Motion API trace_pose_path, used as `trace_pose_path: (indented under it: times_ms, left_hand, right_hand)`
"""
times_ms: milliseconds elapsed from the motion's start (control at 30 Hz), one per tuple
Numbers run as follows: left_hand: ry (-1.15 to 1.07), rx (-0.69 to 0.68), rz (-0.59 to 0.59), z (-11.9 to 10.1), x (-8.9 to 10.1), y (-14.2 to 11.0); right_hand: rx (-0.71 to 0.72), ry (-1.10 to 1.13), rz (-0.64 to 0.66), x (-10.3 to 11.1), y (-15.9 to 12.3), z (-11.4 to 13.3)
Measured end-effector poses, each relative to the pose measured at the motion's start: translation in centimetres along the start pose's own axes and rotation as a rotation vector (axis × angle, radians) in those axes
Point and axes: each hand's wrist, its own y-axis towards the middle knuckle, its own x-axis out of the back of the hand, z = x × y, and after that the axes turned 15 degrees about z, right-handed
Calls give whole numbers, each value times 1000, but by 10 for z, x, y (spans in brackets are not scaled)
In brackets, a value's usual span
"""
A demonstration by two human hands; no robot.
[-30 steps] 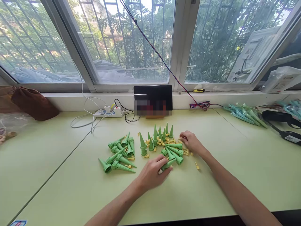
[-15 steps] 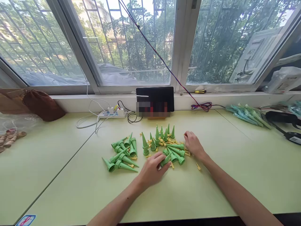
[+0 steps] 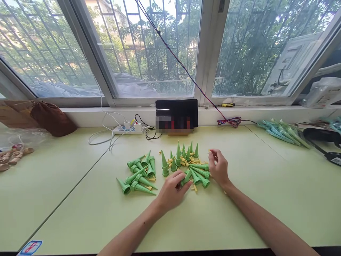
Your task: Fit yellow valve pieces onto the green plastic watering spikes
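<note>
Several green cone-shaped plastic spikes lie and stand on the pale green table (image 3: 80,213), in a left heap (image 3: 138,174) and a middle cluster (image 3: 186,160), mixed with small yellow pieces (image 3: 183,161). My left hand (image 3: 173,190) is closed on a green cone (image 3: 186,177) at the near side of the cluster. My right hand (image 3: 218,169) is raised at the cluster's right edge, its fingertips pinching a small yellow piece (image 3: 209,152).
A dark tablet (image 3: 177,115) stands against the window sill behind the cones. A power strip with cables (image 3: 128,128) lies left of it. A brown bag (image 3: 52,119) sits far left, bagged green parts (image 3: 285,129) at the right, wooden pieces (image 3: 13,158) at the left edge.
My left hand drew the green cone slightly up toward the cluster. My right hand lifted off the table, holding a yellow piece in its fingertips.
</note>
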Motion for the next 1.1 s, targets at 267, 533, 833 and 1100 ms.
trace_pose_path:
  times_ms: [267, 533, 833, 1100]
  left_hand:
    - [-54, -17, 3, -4, 2, 2]
    - [-74, -14, 0, -6, 2, 3]
    - [-156, 38, -64, -8, 6, 3]
    - [-511, 141, -137, -2, 6, 4]
  right_hand:
    - [90, -81, -121, -2, -3, 7]
    - [436, -124, -166, -22, -3, 29]
    - [652, -122, 38, -10, -21, 39]
    - [620, -153, 286, -16, -33, 45]
